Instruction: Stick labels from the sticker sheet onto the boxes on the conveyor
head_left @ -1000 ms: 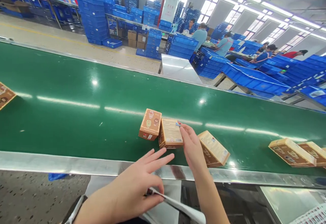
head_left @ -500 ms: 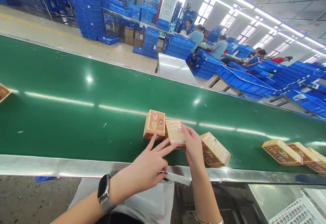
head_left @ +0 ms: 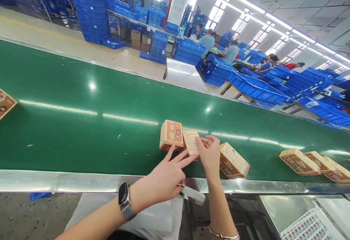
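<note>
Three small tan cartons lie together on the green conveyor belt [head_left: 82, 123]. My right hand [head_left: 210, 153] rests on the middle carton [head_left: 189, 140], thumb on its label face and fingers curled over its right edge. My left hand [head_left: 164, 180] pinches a white strip of paper [head_left: 193, 195] between thumb and lower fingers, while its two outstretched fingers touch the middle carton's near side. The left carton [head_left: 171, 135] stands right beside it. The right carton [head_left: 233, 160] lies just past my right hand.
More tan cartons [head_left: 299, 161] lie further right on the belt, and one [head_left: 6, 102] sits at the far left edge. The belt's steel rim [head_left: 68, 181] runs along the near side. A white tray [head_left: 308, 227] is at bottom right. Blue crates [head_left: 95, 10] and seated workers [head_left: 206, 41] fill the background.
My left hand has reached forward from the belt's edge until its fingers touch the middle carton. The cartons and my right hand have drifted slightly right in view.
</note>
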Available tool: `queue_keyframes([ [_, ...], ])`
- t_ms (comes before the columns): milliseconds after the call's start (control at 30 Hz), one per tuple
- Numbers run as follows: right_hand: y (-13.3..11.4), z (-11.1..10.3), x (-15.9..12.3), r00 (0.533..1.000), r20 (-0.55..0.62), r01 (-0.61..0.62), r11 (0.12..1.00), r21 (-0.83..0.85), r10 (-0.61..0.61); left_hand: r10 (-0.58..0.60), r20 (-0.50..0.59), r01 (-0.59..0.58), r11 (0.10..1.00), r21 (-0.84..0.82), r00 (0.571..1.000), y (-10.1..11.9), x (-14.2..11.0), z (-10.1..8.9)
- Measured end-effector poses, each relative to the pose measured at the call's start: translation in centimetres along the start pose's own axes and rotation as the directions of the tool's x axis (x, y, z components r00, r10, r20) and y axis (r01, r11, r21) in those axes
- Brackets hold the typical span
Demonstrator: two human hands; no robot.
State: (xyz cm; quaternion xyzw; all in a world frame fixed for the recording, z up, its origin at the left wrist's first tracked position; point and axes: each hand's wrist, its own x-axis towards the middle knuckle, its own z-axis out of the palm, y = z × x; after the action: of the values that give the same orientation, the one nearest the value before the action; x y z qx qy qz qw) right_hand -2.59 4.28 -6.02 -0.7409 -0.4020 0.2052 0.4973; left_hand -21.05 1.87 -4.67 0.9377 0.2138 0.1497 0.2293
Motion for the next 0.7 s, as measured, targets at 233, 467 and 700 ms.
queue_keyframes([
  [233, -2.4, -2.1, 3.1, 0.98, 0.109, 0.189, 0.955, -0.227, -0.168, -0.009, 0.05, 0.013, 0.998, -0.067, 0.999, 1.3, -2.2, -0.8],
  [467, -7.3, 1.9, 2.8, 0.445, 0.89, 0.848, 0.366, -0.383, -0.101, -0.34, 0.111, 0.358, 0.873, -0.333, 0.934, 2.9, -7.0, -2.3],
  [700, -9.9, 4.3, 1.3, 0.373, 0.926, 0.874, 0.356, -0.331, -0.055, -0.615, 0.112, 0.53, 0.557, -0.64, 0.781, 2.2, -9.7, -3.4],
])
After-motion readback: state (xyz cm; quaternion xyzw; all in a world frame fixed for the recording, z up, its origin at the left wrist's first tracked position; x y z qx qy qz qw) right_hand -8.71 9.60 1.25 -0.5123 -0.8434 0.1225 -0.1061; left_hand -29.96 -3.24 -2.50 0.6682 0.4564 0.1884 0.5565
